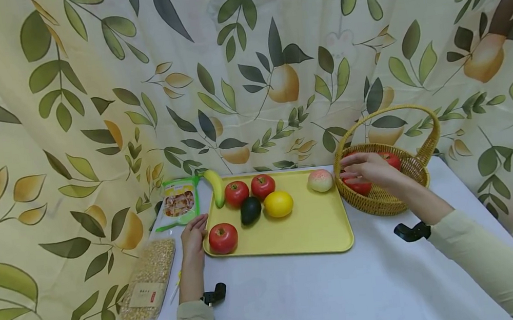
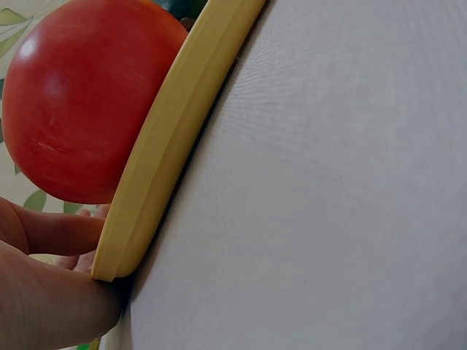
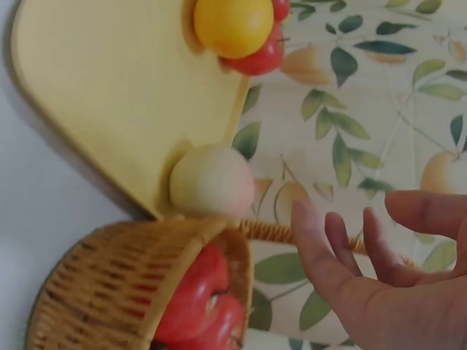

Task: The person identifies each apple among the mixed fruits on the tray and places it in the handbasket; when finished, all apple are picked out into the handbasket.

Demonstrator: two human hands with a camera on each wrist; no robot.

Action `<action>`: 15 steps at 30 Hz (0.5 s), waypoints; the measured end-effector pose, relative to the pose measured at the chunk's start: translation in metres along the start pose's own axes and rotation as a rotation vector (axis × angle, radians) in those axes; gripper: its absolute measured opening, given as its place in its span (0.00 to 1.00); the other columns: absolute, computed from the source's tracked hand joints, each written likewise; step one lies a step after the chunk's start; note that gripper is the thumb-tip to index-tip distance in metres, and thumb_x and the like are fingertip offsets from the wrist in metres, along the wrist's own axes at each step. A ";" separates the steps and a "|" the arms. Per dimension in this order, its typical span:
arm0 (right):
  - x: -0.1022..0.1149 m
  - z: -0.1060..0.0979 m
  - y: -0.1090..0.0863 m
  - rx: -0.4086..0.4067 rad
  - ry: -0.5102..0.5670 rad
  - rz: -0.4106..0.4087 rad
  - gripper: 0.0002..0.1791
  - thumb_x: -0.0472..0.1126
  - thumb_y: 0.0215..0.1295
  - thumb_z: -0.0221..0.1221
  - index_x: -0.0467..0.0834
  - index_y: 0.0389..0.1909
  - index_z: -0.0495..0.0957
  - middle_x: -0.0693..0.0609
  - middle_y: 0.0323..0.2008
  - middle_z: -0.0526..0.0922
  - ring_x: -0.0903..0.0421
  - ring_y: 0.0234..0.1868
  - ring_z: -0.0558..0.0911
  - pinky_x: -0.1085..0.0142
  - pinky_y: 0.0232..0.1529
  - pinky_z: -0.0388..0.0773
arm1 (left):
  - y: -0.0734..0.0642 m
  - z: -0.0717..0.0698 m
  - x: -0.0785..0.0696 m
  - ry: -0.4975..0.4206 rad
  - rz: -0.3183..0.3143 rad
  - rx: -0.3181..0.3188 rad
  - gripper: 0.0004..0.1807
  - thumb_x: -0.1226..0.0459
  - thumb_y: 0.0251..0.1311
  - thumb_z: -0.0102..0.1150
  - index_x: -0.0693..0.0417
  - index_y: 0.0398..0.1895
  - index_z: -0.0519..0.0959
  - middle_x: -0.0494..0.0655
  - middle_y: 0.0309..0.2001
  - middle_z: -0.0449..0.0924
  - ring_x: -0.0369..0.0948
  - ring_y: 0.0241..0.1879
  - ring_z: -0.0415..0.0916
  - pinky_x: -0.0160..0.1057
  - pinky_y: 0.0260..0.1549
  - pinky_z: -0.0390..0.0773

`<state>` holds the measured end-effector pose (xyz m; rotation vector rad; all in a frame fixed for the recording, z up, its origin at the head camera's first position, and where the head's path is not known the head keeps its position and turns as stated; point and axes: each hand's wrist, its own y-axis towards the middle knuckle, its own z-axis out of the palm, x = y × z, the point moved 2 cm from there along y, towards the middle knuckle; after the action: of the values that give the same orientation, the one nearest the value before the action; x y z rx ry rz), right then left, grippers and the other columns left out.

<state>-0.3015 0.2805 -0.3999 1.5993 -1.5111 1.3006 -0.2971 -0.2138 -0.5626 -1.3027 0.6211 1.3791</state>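
yellow tray [image 1: 310, 232] lies between the hands [image 1: 193, 235] [image 1: 370, 167], touching the left.

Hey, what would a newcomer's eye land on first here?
Probably the yellow tray on the table, with a bright lemon near its middle and red fruits left of that. Next, the wicker basket at the tray's right end, with the right hand over it; the left hand is at the tray's left edge.

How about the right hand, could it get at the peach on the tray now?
Probably yes: the right hand looks empty and close to the peach, which nothing covers, though the handle of the basket rises nearby.
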 end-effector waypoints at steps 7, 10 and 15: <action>0.013 0.020 0.001 0.051 0.004 -0.047 0.26 0.40 0.80 0.53 0.32 0.73 0.66 0.30 0.69 0.69 0.48 0.58 0.84 0.56 0.59 0.82 | 0.000 0.001 0.000 -0.005 0.003 -0.005 0.39 0.89 0.55 0.37 0.69 0.73 0.68 0.65 0.71 0.71 0.52 0.73 0.68 0.45 0.72 0.67; 0.018 0.029 0.003 0.081 0.020 -0.053 0.27 0.40 0.79 0.54 0.31 0.72 0.66 0.30 0.70 0.69 0.43 0.61 0.82 0.54 0.59 0.81 | 0.001 0.001 0.000 -0.006 0.005 -0.006 0.38 0.88 0.55 0.37 0.69 0.73 0.68 0.65 0.71 0.71 0.53 0.73 0.67 0.45 0.72 0.67; 0.027 0.043 0.006 0.120 0.070 -0.055 0.26 0.38 0.78 0.55 0.31 0.72 0.66 0.30 0.69 0.69 0.37 0.65 0.79 0.48 0.61 0.79 | 0.001 0.001 0.000 -0.001 0.014 -0.003 0.38 0.88 0.55 0.37 0.69 0.73 0.68 0.65 0.71 0.72 0.53 0.73 0.67 0.45 0.71 0.67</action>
<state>-0.2995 0.2298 -0.3924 1.6403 -1.3609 1.4246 -0.2978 -0.2134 -0.5628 -1.3023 0.6282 1.3929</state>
